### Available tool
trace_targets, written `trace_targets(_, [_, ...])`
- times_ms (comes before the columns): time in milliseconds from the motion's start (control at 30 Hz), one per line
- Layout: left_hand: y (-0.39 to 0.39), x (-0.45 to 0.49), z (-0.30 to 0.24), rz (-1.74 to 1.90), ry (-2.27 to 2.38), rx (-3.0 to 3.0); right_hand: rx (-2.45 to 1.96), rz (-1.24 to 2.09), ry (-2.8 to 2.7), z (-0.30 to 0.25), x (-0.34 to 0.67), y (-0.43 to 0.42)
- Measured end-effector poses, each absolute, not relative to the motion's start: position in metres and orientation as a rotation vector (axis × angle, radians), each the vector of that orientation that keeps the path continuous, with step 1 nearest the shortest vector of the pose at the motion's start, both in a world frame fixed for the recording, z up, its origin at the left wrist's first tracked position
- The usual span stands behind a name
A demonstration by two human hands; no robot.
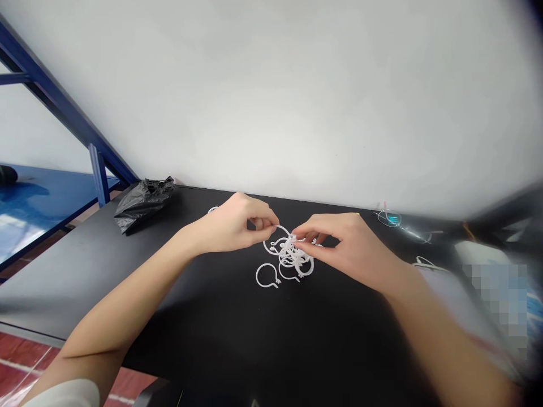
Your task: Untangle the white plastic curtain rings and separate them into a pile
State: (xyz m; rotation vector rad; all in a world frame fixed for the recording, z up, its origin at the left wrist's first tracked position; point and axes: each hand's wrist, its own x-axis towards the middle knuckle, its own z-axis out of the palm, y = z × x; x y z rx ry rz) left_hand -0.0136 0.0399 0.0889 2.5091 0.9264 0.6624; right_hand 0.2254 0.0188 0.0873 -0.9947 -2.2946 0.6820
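Observation:
A small pile of white plastic rings (291, 259) lies on the black table (212, 316). One ring (267, 276) lies a little apart at the pile's left. My left hand (235, 226) is closed in a pinch on one white ring (283, 229) at the pile's top. My right hand (345, 240) pinches the same ring from the other side, fingertips almost meeting those of the left hand above the pile.
A crumpled black plastic bag (142, 202) lies at the table's back left. Small clear and white items (392, 217) lie at the back right by the white wall. A blue metal frame (63, 113) stands to the left. The right edge is blurred.

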Motion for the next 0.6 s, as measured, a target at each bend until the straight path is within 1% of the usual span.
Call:
trace_targets(133, [0.039,-0.013,0.091,0.713,0.919,2.506,-0.965,0.657,-2.286,0.086,0.225,0.02])
trace_targets(267, [0.036,-0.01,0.091,0.81,0.891,2.508,-0.875,0.56,-2.256,0.086,0.224,0.021])
trace_targets(400, [0.033,-0.003,0.085,0.863,0.75,2.738,-0.734,0.394,-2.209,0.086,0.221,0.019])
trace_targets(500, [0.032,0.001,0.078,1.06,0.709,2.99,-0.638,0.293,-2.169,0.086,0.217,0.016])
trace_targets(600, [0.031,0.003,0.075,1.287,0.629,3.113,-0.561,0.27,-2.126,0.085,0.212,0.012])
